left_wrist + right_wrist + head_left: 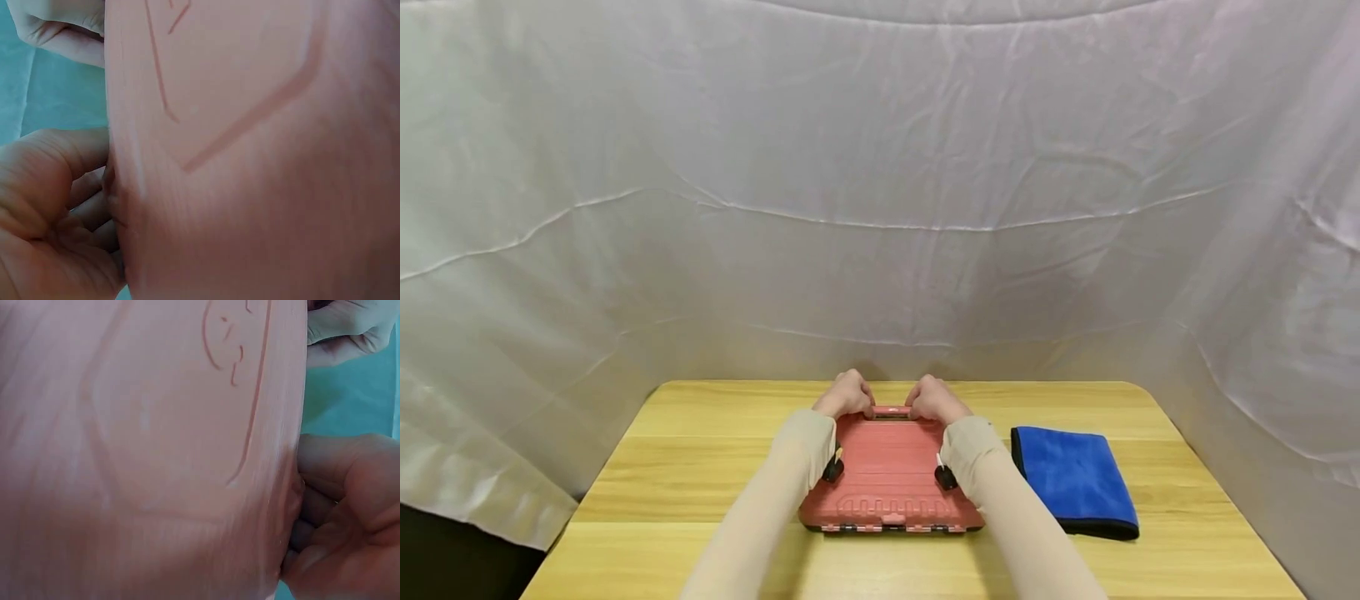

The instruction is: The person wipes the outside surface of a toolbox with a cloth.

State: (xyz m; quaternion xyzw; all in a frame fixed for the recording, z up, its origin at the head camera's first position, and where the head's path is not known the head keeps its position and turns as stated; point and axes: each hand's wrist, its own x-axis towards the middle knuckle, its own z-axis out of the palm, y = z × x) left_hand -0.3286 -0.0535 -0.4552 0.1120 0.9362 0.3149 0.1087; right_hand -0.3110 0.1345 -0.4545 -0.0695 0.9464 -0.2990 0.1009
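A red hard-shell case (891, 471) lies flat on the wooden table, hinges or clasps along its near edge and a handle (891, 409) on the far side. My left hand (848, 395) grips the far edge just left of the handle, its thumb at the rim and its fingers curled round the side. To the handle's right, my right hand (935, 398) holds the same edge in the same way. Up close, the lid (250, 187) fills most of the left wrist view, with molded lines on it. Fingertips of both hands are partly hidden behind the edge.
A folded blue cloth (1075, 475) with black trim lies to the right of the case, near my right forearm. Pale fabric (910, 283) hangs behind the wooden table (700, 467) and along its sides.
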